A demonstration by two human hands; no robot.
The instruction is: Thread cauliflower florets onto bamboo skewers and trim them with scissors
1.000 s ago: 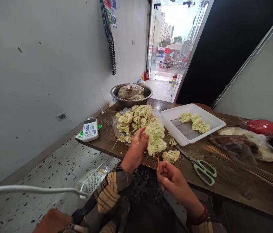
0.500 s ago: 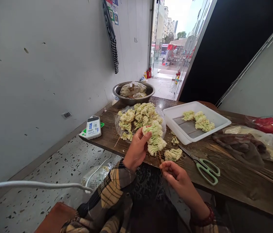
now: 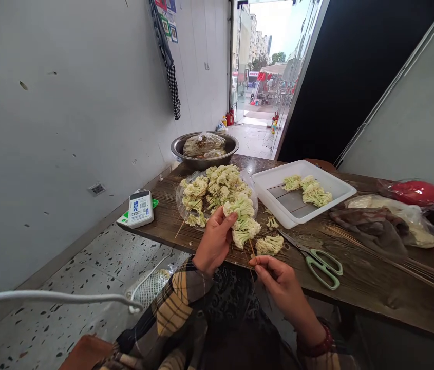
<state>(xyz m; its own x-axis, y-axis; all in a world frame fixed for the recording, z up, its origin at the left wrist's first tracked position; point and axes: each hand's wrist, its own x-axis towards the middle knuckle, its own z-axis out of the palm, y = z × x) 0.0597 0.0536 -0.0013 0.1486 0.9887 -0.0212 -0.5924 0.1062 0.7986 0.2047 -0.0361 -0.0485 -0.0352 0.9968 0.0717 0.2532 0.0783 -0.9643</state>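
Observation:
My left hand (image 3: 214, 240) is closed around a cauliflower floret (image 3: 239, 205) at the top of a thin bamboo skewer (image 3: 251, 250). A second floret (image 3: 246, 229) sits lower on the same stick. My right hand (image 3: 274, 273) pinches the skewer's bottom end just over the near edge of the wooden table (image 3: 359, 288). Behind my hands a pile of loose florets (image 3: 212, 190) lies on a clear plastic sheet. One loose floret (image 3: 269, 244) rests on the table right of the skewer.
A white tray (image 3: 270, 198) holds a few skewered florets (image 3: 309, 189). Green-handled scissors (image 3: 315, 258) lie to the right. A metal bowl (image 3: 186, 154) stands at the back, a payment device (image 3: 139, 207) on the left corner, bags (image 3: 390, 223) and spare skewers (image 3: 413, 267) at right.
My left hand has slid the top floret a little along the skewer; both hands stay on the stick. The camera has shifted slightly.

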